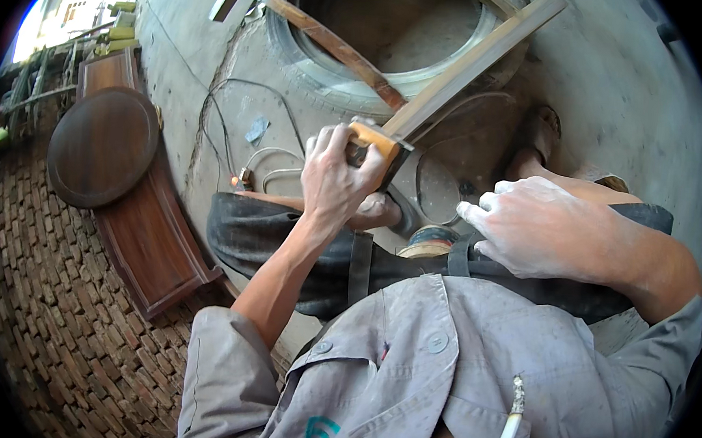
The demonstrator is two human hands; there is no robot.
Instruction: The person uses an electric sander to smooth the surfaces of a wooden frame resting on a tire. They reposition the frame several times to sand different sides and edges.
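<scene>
My left hand (pixel 334 169), dusted white, is closed around an orange-tan block (pixel 379 142) with a dark edge, which looks like a sanding block. The block is at the near end of a pale wooden bar (pixel 477 69). A browner wooden piece (pixel 339 46) meets that bar at an angle, and the frame they form lies over a tyre (pixel 279 27). Over my lap on the right, my right hand (pixel 530 223) is heavily coated in white dust. Its fingers are curled in, apart from the wood; whatever they may hold is hidden.
Cables (pixel 282 100) lie loosely on the grey floor, with a blue scrap (pixel 256 129) beside them. At left, a dark wooden panel (pixel 150 237) and a round wooden seat or top (pixel 104 147) stand by a brick surface (pixel 44 303). A cigarette (pixel 509 429) with long ash juts up at the lower edge.
</scene>
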